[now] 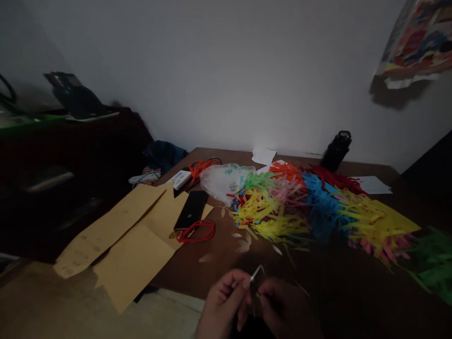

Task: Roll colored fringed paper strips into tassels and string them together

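Close to the table's front edge, my left hand point(226, 301) pinches a thin, pale, bent strip point(256, 273) between thumb and fingers. Its kind, paper or wire, is too dim to tell. Just to its right is my right hand point(284, 306), dark and in shadow, with the fingers closed near the lower part of the strip. What sits between those fingers is hard to make out. Beyond both hands lie fringed paper strips in yellow point(261, 207), blue point(321, 202) and green point(434, 263). Small pale scraps point(243, 244) are scattered on the brown table point(215, 278).
Tan cardboard pieces point(137, 263) overhang the table's left edge. On them lies a black phone point(190, 209) beside a red cord point(197, 230). A clear plastic bag point(226, 181) and a white box point(181, 180) are behind. A black bottle point(337, 150) stands near the wall.
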Demonstrator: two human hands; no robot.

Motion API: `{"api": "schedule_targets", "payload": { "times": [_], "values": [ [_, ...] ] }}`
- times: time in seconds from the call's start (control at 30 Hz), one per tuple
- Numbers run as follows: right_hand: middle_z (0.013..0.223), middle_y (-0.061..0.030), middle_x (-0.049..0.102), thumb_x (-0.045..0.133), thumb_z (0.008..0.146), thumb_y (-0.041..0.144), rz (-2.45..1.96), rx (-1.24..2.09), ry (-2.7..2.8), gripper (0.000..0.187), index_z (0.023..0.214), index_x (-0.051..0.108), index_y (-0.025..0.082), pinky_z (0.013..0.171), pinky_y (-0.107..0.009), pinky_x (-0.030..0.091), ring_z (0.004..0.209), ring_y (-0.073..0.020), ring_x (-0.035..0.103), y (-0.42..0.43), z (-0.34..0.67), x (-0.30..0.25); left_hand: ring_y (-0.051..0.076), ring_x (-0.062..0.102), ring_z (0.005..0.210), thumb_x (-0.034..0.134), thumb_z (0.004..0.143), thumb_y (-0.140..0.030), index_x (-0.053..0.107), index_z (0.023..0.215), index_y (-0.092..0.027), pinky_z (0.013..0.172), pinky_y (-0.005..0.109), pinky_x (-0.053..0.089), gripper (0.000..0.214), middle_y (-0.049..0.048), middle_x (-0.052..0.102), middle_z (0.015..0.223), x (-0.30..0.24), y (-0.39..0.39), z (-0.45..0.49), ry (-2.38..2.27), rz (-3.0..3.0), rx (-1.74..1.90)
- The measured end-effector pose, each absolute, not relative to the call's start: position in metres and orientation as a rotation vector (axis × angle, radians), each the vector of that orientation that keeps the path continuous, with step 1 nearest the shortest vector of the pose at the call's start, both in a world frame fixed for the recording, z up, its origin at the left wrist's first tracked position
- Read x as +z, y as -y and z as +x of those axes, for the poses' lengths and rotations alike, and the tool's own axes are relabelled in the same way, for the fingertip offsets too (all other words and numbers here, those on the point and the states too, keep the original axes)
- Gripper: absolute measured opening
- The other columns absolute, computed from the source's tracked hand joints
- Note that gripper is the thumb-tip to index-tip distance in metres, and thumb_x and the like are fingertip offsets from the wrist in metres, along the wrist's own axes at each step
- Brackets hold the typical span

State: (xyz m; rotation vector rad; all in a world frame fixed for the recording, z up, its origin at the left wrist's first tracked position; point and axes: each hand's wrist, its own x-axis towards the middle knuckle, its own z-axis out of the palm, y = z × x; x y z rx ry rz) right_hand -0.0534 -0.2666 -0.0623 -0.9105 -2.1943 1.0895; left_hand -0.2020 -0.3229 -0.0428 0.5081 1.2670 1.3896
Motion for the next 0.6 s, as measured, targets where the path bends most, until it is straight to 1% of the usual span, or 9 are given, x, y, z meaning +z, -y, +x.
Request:
{"api": "schedule_targets", "payload": {
  "times": [0.13, 0.23, 0.3, 0.4, 0.43, 0.5, 0.53, 0.57, 0.6],
  "values": [
    [0.059, 0.0036, 0.058, 0.052, 0.084, 0.027, -1.050, 1.532, 1.966, 0.015, 0.078, 0.064, 0.020, 0.051, -0.017, 0.040, 0.052, -0.0102, 0.052, 0.266, -0.054, -0.057, 0.000, 0.028, 0.032, 0.081, 0.060, -0.064, 0.065, 0.064, -0.016, 0.031, 0.012, 0.026, 0.050, -0.0071, 0.049, 0.045, -0.042, 0.324, -0.201, -1.243, 0.488, 1.376],
    [0.053, 0.0052, 0.051, 0.056, 0.083, 0.040, -1.077, 1.815, 1.748, 0.023, 0.077, 0.062, 0.019, 0.046, -0.017, 0.037, 0.046, -0.0088, 0.045, 0.267, -0.056, -0.053, 0.001, 0.030, 0.032, 0.081, 0.059, -0.064, 0.068, 0.068, -0.016, 0.031, 0.012, 0.026, 0.051, -0.0062, 0.052, 0.048, -0.045, 0.325, -0.202, -1.232, 0.522, 1.354],
    [0.052, 0.0058, 0.049, 0.060, 0.081, 0.049, -1.063, 1.931, 1.640, 0.031, 0.076, 0.061, 0.018, 0.044, -0.017, 0.036, 0.044, -0.0078, 0.042, 0.267, -0.058, -0.052, 0.001, 0.032, 0.032, 0.080, 0.061, -0.064, 0.069, 0.072, -0.015, 0.031, 0.013, 0.027, 0.051, -0.0052, 0.054, 0.050, -0.047, 0.326, -0.203, -1.227, 0.566, 1.333],
    [0.051, 0.0058, 0.049, 0.062, 0.080, 0.057, -1.055, 2.031, 1.589, 0.040, 0.077, 0.061, 0.017, 0.041, -0.017, 0.035, 0.040, -0.0071, 0.041, 0.266, -0.057, -0.054, 0.002, 0.036, 0.034, 0.077, 0.064, -0.065, 0.069, 0.075, -0.014, 0.034, 0.013, 0.028, 0.052, -0.0036, 0.057, 0.053, -0.047, 0.328, -0.205, -1.246, 0.654, 1.308],
    [0.052, 0.0049, 0.051, 0.060, 0.081, 0.059, -1.041, 2.038, 1.615, 0.042, 0.077, 0.062, 0.017, 0.041, -0.018, 0.036, 0.040, -0.0075, 0.042, 0.265, -0.055, -0.056, 0.002, 0.037, 0.034, 0.076, 0.066, -0.065, 0.068, 0.074, -0.014, 0.035, 0.014, 0.028, 0.053, -0.0032, 0.057, 0.054, -0.047, 0.329, -0.205, -1.258, 0.689, 1.298],
    [0.059, 0.0006, 0.059, 0.058, 0.084, 0.058, -1.020, 1.918, 1.700, 0.042, 0.078, 0.064, 0.017, 0.046, -0.021, 0.043, 0.047, -0.0110, 0.052, 0.263, -0.051, -0.063, 0.002, 0.036, 0.035, 0.073, 0.068, -0.067, 0.066, 0.071, -0.014, 0.036, 0.014, 0.027, 0.053, -0.0032, 0.057, 0.053, -0.047, 0.331, -0.205, -1.281, 0.756, 1.278],
    [0.067, -0.0023, 0.064, 0.059, 0.085, 0.058, -1.005, 1.774, 1.743, 0.040, 0.082, 0.065, 0.018, 0.053, -0.023, 0.048, 0.055, -0.0141, 0.059, 0.262, -0.049, -0.068, 0.002, 0.036, 0.035, 0.071, 0.070, -0.067, 0.065, 0.071, -0.015, 0.036, 0.014, 0.026, 0.053, -0.0033, 0.056, 0.053, -0.048, 0.333, -0.205, -1.298, 0.778, 1.274],
    [0.077, -0.0054, 0.067, 0.063, 0.082, 0.058, -0.974, 1.600, 1.784, 0.040, 0.090, 0.067, 0.019, 0.062, -0.027, 0.052, 0.069, -0.0187, 0.064, 0.260, -0.049, -0.074, 0.003, 0.035, 0.035, 0.070, 0.072, -0.067, 0.065, 0.070, -0.015, 0.036, 0.015, 0.026, 0.052, -0.0033, 0.056, 0.054, -0.048, 0.334, -0.204, -1.322, 0.792, 1.279],
    [0.088, -0.0080, 0.068, 0.068, 0.077, 0.061, -0.933, 1.431, 1.818, 0.047, 0.101, 0.067, 0.021, 0.073, -0.031, 0.054, 0.084, -0.0237, 0.066, 0.259, -0.049, -0.080, 0.003, 0.034, 0.036, 0.069, 0.073, -0.066, 0.065, 0.070, -0.016, 0.037, 0.015, 0.026, 0.050, -0.0032, 0.056, 0.054, -0.048, 0.336, -0.202, -1.350, 0.801, 1.291]
  ]
}}
